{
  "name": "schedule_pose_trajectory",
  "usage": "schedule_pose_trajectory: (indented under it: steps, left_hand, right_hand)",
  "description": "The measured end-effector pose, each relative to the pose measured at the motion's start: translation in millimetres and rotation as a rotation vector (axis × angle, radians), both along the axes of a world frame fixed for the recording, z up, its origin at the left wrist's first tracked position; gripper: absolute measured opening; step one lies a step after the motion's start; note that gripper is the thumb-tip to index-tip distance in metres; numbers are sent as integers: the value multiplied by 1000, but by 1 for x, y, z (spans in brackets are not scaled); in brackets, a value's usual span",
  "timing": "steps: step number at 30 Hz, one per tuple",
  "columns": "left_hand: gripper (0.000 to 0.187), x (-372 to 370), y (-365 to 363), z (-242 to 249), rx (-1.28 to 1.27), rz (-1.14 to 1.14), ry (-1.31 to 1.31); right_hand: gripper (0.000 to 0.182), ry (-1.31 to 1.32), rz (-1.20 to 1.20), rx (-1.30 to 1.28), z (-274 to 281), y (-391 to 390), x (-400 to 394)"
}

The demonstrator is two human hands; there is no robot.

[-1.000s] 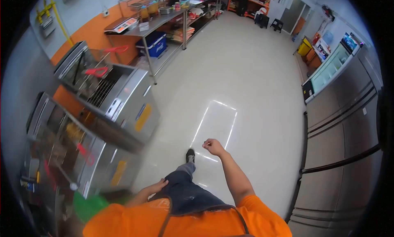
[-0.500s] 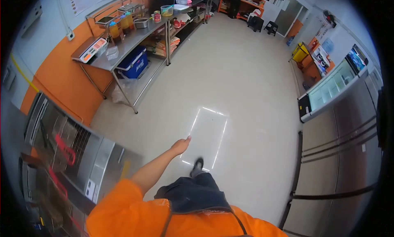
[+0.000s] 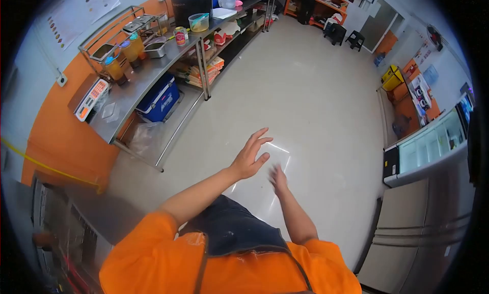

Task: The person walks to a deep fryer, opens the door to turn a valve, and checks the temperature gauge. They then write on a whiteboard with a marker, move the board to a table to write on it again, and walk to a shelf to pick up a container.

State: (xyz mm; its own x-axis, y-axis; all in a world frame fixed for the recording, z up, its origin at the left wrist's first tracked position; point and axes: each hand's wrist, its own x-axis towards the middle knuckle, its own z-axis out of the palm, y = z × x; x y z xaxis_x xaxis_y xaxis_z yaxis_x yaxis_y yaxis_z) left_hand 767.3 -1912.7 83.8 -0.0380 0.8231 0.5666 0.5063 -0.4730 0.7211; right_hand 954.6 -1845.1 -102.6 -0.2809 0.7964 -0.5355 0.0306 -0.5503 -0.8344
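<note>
My left hand (image 3: 249, 156) is raised in front of the dark apron (image 3: 232, 228), its fingers apart and nothing in them. Close to its right, my right hand (image 3: 278, 181) is blurred by motion. Its fingers look loosely spread, and I make out nothing held there. The two hands are apart from each other, and both hang over the pale tiled floor (image 3: 305, 121).
A steel table (image 3: 145, 75) along the left wall carries a scale (image 3: 91, 99), sauce bottles (image 3: 116, 71) and tubs. Below it stands a blue cooler box (image 3: 160, 99). On the right are a steel refrigerator (image 3: 397, 233) and a glass-door fridge (image 3: 428, 144). A person (image 3: 306, 6) stands far back.
My left hand has risen and opened its fingers wider. My right hand has come into view. The table and the fridges have shifted nearer as I move forward.
</note>
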Motion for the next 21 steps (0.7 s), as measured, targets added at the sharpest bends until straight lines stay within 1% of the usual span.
schedule_pose_trajectory:
  steps: [1,2,3,5,6,7,9,10,12,13,14,15,17,18,19,20,21]
  left_hand:
    - [45,-18,31,-22,40,1,53]
    - [48,-46,65,-61,84,5,106]
    - [51,-70,99,-83,132,14,160]
    - [45,-116,156,-80,464,308,106]
    - [72,-149,184,-99,378,237,248]
    - [64,-166,208,-110,167,188,55]
    - [52,-195,254,-133,-257,93,-346]
    - [53,-223,285,-166,-658,100,-504]
    - [56,-233,317,-103,-985,62,-774]
    - [59,-227,346,-109,-1017,-51,-877]
    - [61,-221,375,-115,-1058,-159,-976]
    - [64,-209,406,-150,-979,-338,-1043]
    - [72,-164,454,-89,-1162,-294,-1650]
    - [74,-165,480,-94,-1223,-394,-1582]
    - [76,-169,512,-102,-1271,-493,-1510]
    - [78,-180,546,-99,-1311,-594,-1430]
    - [77,-194,578,-98,-1267,-671,-1466]
  right_hand:
    - [68,297,49,-22,49,34,-60]
    - [69,652,272,189,99,52,-115]
    - [68,486,402,359,98,74,-165]
    - [66,366,571,613,156,101,-211]
    - [66,431,555,456,147,135,-224]
    - [67,488,545,296,139,165,-231]
    - [67,505,551,261,155,211,-239]
    - [68,515,549,242,160,229,-245]
    - [68,199,641,749,148,270,-255]
    - [68,23,671,1008,146,296,-257]
    - [69,-144,688,1185,158,315,-261]
    - [69,-190,649,1273,138,346,-258]
    - [70,-266,545,1431,62,412,-248]
    - [71,-132,338,1435,46,436,-248]
    - [71,-281,340,1377,42,463,-248]
    - [71,-428,338,1319,38,496,-248]
    - [70,-574,329,1256,34,528,-245]
